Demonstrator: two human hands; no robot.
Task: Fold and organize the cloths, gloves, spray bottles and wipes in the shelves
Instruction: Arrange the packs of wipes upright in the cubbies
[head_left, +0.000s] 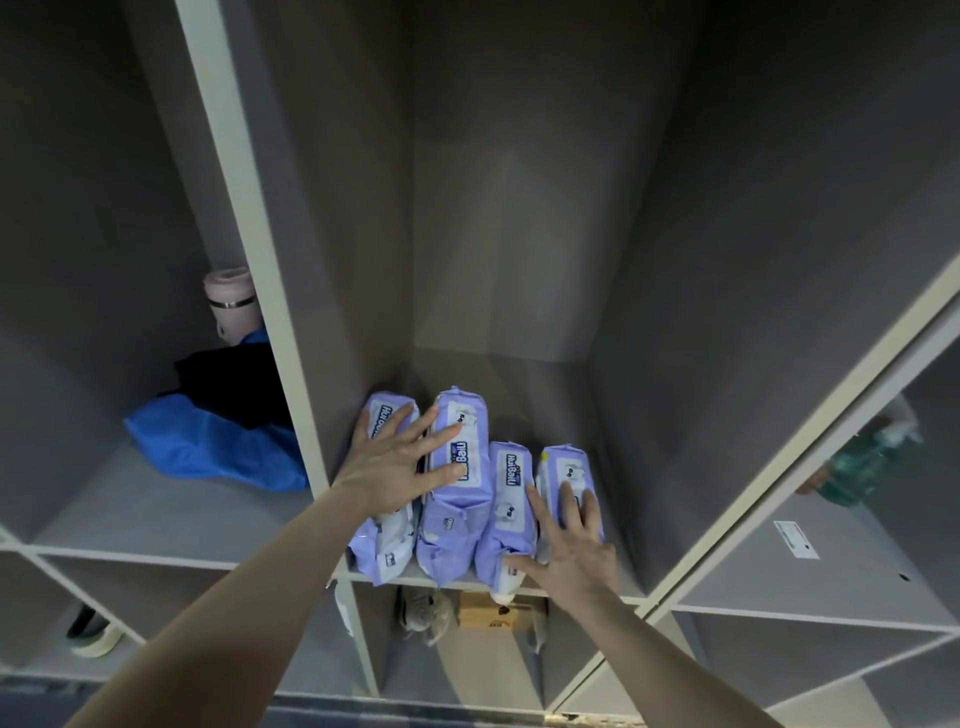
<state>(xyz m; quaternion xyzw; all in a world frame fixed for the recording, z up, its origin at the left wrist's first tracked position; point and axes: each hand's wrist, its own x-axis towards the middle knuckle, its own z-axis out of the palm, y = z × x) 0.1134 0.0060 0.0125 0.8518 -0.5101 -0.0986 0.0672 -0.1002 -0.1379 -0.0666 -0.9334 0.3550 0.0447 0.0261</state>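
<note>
1. Four purple wipe packs (467, 483) are stood side by side on the middle shelf (613, 545), at 6 o'clock.
2. The left hand (400, 467) is laid flat, fingers spread, across the two leftmost packs.
3. The right hand (574, 551) is pressed, fingers straight, on the two rightmost.
4. A green spray bottle (862, 467) is seen at 3 o'clock.

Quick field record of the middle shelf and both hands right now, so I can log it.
wipe packs: four purple packs side by side, middle compartment
left hand: flat, fingers spread across the two left packs
right hand: flat, fingers straight on the two right packs
left compartment: blue cloth, pink bottle
right compartment: green spray bottle
</note>
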